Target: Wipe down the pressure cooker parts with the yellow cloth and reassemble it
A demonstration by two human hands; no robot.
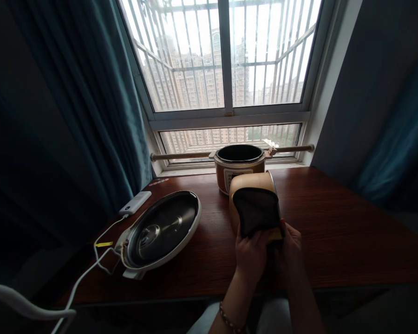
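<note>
so: pot (252, 183) lies on its side near the front of the counter (334, 222), just ahead of the cooker (239, 167), tan wall up, mouth turned away to the right. a dark pad (255, 211) is draped over its near side, with a yellow edge showing at the lower right. left hand (251, 254) has its fingers curled and pinching the pad's lower edge against the pot. right hand (291, 246) sits at the yellow corner, fingers tucked out of sight; cannot tell if they close on pad or pot. judgement: the pot looks like thin coated metal, light, stiff and smooth, so likely to roll on its curved wall; best held at the rim. the pad looks soft and limp, so it wants pinching at an edge. to the left, well apart: lid (162, 229) lying open side up, power bank (135, 202), white cable (90, 269).
</note>
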